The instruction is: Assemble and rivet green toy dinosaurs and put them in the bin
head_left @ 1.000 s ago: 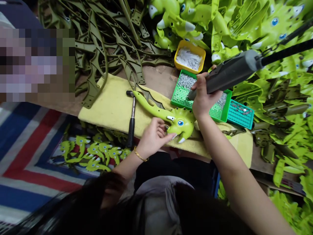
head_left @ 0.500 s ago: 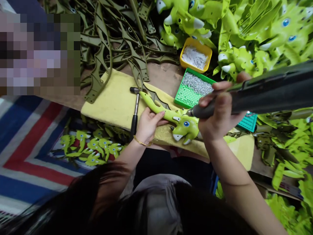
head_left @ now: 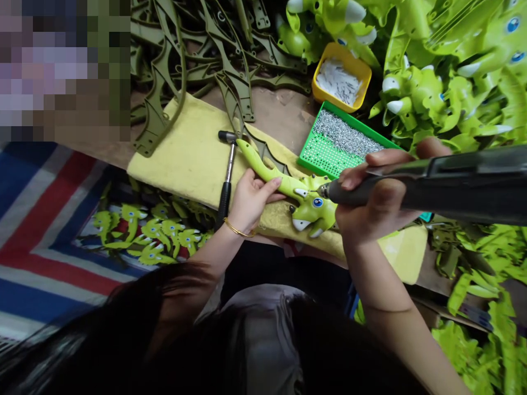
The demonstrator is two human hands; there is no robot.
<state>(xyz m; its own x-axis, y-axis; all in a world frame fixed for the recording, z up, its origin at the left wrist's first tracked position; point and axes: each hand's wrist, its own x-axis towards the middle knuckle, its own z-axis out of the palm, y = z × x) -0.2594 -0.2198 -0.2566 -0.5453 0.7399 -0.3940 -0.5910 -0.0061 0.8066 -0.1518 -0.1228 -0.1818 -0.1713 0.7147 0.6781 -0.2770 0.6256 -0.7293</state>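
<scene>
A green plastic dinosaur toy (head_left: 315, 211) with a blue eye and white horns lies on the yellow cloth (head_left: 181, 159). My left hand (head_left: 253, 200) grips its curved green neck or tail part between thumb and fingers. In my right hand (head_left: 381, 200) is a dark power screwdriver (head_left: 444, 184), its tip against the toy just above the eye. The fingers of that hand wrap round the tool's front end. A hammer (head_left: 225, 192) with a black grip lies just left of my left hand. Behind the toy shows part of an olive wing-shaped piece (head_left: 272, 156).
A green basket (head_left: 329, 156) of small screws and a yellow tub (head_left: 343, 77) of small pale pieces stand behind the toy. Olive frame parts (head_left: 197, 60) pile up at the back left, green toy shells (head_left: 440, 93) at the right. Finished-looking toys (head_left: 152, 233) lie lower left.
The screwdriver's rear has swung downward in view, so it lies more level, with its tip still at the toy's head. The whole view has shifted slightly. Both hands keep their holds.
</scene>
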